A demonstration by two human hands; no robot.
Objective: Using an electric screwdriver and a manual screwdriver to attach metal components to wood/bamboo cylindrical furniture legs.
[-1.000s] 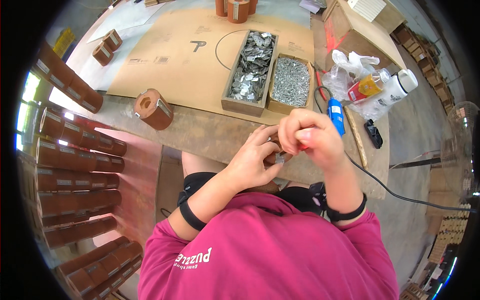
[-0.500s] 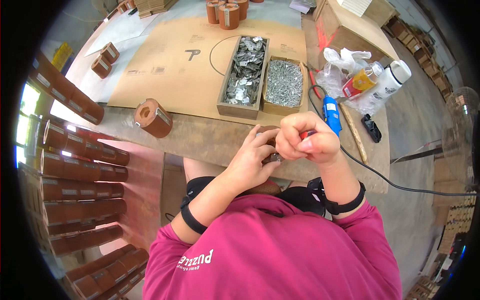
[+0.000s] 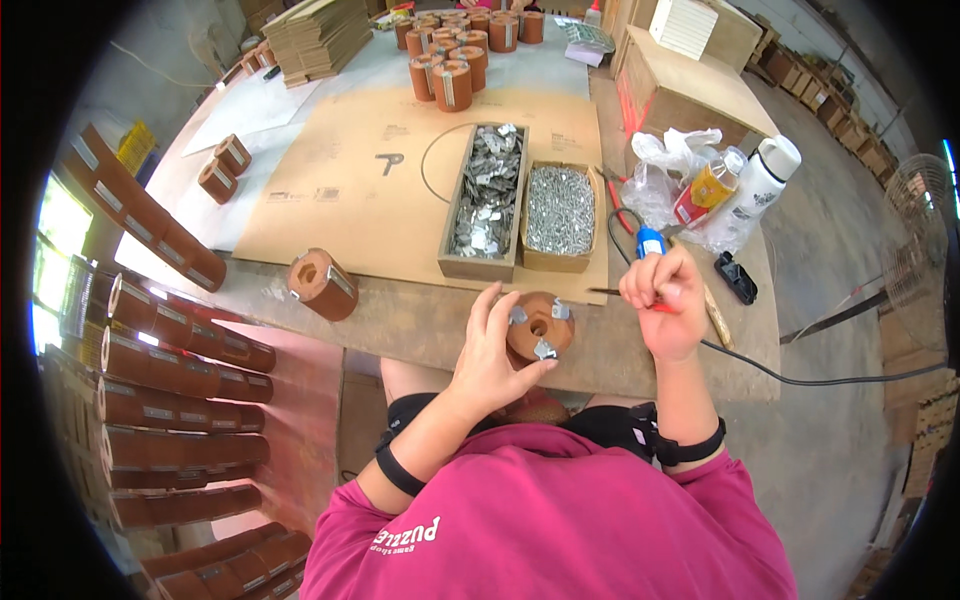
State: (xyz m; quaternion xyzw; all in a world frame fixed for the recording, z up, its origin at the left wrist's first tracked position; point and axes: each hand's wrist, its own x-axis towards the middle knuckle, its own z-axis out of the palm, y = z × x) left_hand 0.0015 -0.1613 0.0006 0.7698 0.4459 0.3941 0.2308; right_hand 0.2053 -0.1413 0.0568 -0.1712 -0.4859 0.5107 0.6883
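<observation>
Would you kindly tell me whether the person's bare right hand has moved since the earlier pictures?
Yes: judged against the open cardboard box of small silver metal fasteners, the bare right hand has moved rightward.

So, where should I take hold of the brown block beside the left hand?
Take the brown block by its rounded side, probably from the left: three metal pieces surround the hole on top, and the right hand holds a tool off to the right.

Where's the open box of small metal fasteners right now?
In the head view, the open cardboard box is on the table, immediately right of the long wooden tray, beyond and slightly left of the right hand.
</observation>
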